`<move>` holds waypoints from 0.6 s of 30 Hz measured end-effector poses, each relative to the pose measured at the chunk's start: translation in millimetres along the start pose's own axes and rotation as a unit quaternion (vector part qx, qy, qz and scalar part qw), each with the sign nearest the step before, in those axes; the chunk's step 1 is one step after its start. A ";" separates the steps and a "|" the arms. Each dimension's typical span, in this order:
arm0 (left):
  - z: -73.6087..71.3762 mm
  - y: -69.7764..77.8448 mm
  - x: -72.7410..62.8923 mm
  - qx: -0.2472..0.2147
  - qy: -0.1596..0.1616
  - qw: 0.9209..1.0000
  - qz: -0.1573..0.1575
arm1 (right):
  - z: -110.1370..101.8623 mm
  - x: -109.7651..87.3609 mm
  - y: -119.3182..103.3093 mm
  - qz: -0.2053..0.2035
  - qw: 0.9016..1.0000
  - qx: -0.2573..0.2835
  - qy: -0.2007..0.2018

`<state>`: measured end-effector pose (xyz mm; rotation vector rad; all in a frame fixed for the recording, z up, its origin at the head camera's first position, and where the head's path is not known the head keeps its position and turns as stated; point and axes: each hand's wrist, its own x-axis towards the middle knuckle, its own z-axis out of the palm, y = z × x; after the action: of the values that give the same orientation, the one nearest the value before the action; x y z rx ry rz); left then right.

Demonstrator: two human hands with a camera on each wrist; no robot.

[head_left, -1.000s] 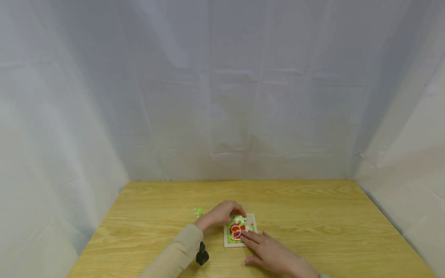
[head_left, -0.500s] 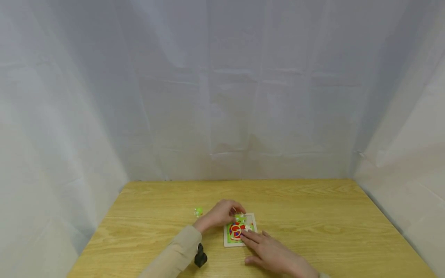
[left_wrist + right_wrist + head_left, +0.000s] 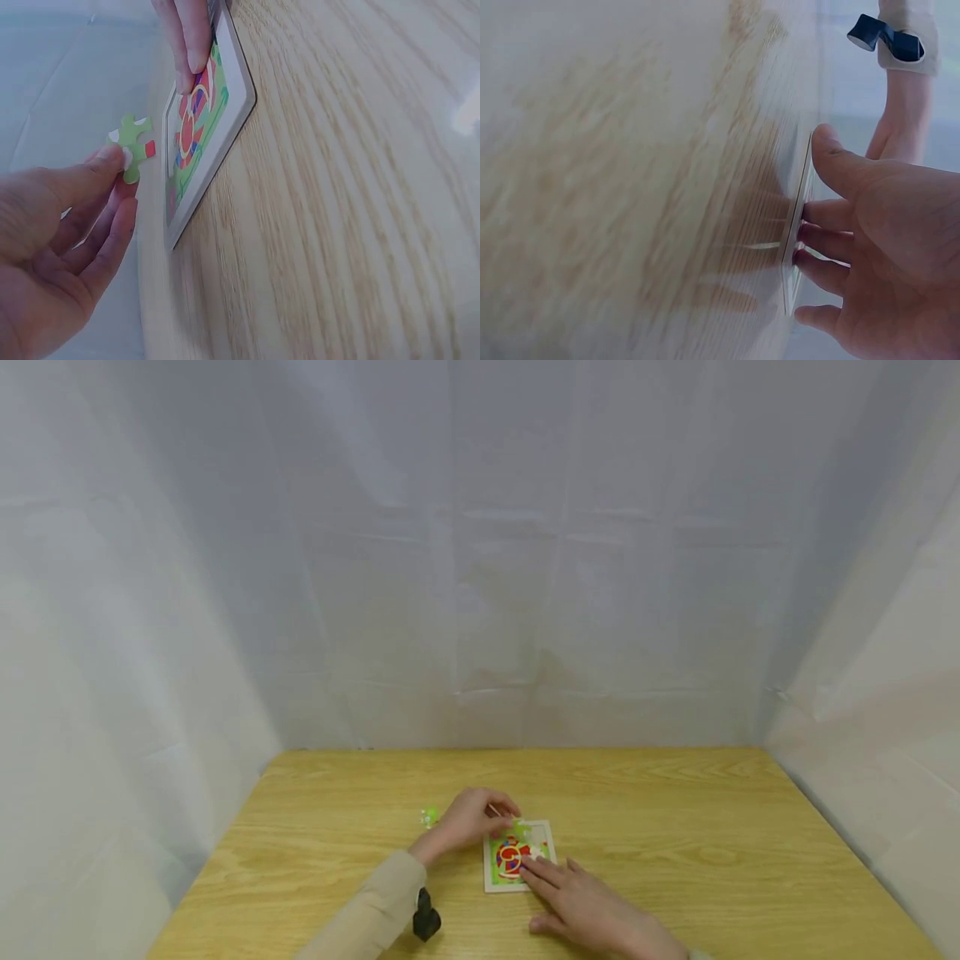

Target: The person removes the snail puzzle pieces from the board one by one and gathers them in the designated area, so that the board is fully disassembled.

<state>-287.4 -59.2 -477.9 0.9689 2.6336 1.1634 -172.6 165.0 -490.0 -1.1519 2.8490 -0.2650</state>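
Observation:
My left hand [image 3: 472, 817] pinches a green jigsaw puzzle piece [image 3: 130, 141] between thumb and fingers. The piece has a red tab and white patches, and in the left wrist view it stands tilted beside the board. Below it lies a square jigsaw puzzle board [image 3: 504, 889] with a pale rim, its picture red, green and blue. My right hand [image 3: 588, 906] lays its extended fingertips on the board's right part, covering some of the picture. In the right wrist view those fingers [image 3: 821, 274] reach over the board's edge.
Another green puzzle piece [image 3: 430, 816] lies on the wooden table [image 3: 675, 827], left of the board and close to my left wrist. A black wrist camera [image 3: 426, 917] sits at the left sleeve. Pale sheeting [image 3: 495, 568] hangs behind and along both sides.
My left hand has drawn slightly left and back from the board's top area, with the green puzzle piece turning in its fingers. My right hand has stayed in place.

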 end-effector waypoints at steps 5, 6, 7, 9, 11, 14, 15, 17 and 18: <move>-5.7 -5.4 -6.7 0.000 0.027 1.000 0.005 | 1.0 0.1 -0.4 0.003 1.000 -0.001 0.002; -7.1 -6.6 -8.3 0.002 0.031 1.000 0.005 | 0.8 0.1 -0.6 0.004 1.000 0.000 0.003; -8.3 -8.0 -9.8 0.003 0.035 0.999 0.002 | 0.6 0.0 -0.7 0.003 1.000 0.000 0.004; -11.4 -10.5 -13.5 0.000 0.042 0.999 -0.001 | 0.1 -0.1 -1.1 0.003 1.000 -0.001 0.006; -14.6 -13.7 -17.1 -0.007 0.047 0.999 -0.010 | -0.5 -0.3 -1.7 0.001 1.000 -0.001 0.007; -20.9 -17.3 -22.8 -0.033 0.050 0.998 -0.031 | -1.4 -0.8 -2.3 0.000 1.000 0.001 0.007; -23.1 -18.6 -24.9 -0.042 0.053 0.997 -0.035 | -1.8 -1.0 -2.5 0.000 1.000 0.003 0.006; -27.9 -20.5 -29.4 -0.055 0.057 0.996 -0.048 | -2.5 -1.4 -2.9 0.000 1.000 0.005 0.005; -30.4 -21.6 -31.8 -0.059 0.060 0.995 -0.053 | -2.8 -1.5 -3.0 -0.001 1.000 0.006 0.004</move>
<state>-283.3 -108.1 -476.4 0.7524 2.6342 1.3726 -169.8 164.2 -486.8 -1.1543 2.8495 -0.2867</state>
